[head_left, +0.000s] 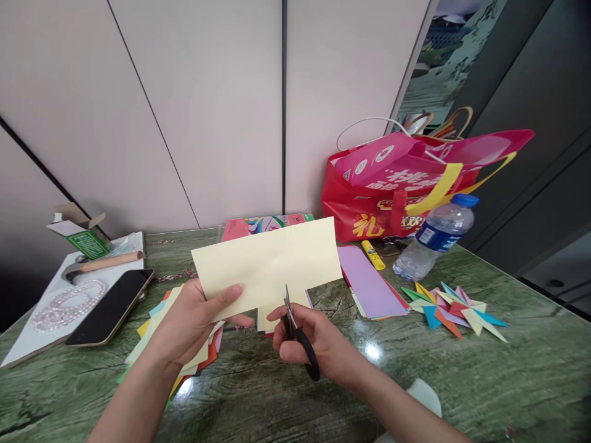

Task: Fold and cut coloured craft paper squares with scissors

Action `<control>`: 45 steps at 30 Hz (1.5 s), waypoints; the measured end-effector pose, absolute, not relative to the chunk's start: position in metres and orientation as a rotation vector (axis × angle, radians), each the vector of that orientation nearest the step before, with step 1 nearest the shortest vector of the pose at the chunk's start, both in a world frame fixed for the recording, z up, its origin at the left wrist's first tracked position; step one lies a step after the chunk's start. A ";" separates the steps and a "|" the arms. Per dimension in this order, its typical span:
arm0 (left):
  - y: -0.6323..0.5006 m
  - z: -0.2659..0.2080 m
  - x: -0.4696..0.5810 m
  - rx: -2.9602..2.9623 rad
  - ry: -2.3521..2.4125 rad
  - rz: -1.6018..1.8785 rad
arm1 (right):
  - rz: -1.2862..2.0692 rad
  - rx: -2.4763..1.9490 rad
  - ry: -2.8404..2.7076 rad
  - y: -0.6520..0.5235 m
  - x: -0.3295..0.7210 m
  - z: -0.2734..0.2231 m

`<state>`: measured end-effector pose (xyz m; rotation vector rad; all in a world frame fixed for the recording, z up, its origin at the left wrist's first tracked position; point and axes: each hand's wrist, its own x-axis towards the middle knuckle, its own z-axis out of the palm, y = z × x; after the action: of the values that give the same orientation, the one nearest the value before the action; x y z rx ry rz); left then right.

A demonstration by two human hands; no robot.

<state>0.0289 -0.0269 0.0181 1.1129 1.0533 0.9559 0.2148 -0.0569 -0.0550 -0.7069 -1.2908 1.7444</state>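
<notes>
A pale yellow sheet of paper (272,258) is pinched at its lower left corner by my left hand (198,314), thumb on the near face. My right hand (311,338) grips a pair of black-handled scissors (308,355), fingers around the handles. Their narrow blades point up in front of the paper's lower edge; whether they touch it I cannot tell. Under my left forearm lies a fanned pile of coloured paper (152,338). More pale paper strips (264,317) show below the held sheet, partly hidden by it and my right hand.
Purple paper strips (372,280), a yellow glue stick (373,255), folded paper stars (457,307) and a water bottle (434,237) lie to the right. Behind stands a red bag (355,203). On the left are a phone (111,307), a hammer (111,261), beads (69,304) and a green box (90,243).
</notes>
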 end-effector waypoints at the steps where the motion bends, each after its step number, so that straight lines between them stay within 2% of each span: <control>1: -0.027 0.018 0.029 1.115 1.051 0.954 | 1.744 -0.704 -1.291 -0.057 0.215 -0.055; 45: -0.030 0.022 0.029 1.122 1.068 0.945 | 1.718 -0.708 -1.300 -0.056 0.214 -0.056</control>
<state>0.0295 -0.0299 0.0223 1.1221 1.0677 0.9446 0.2145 -0.0562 -0.0562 -0.7078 -1.2999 1.7181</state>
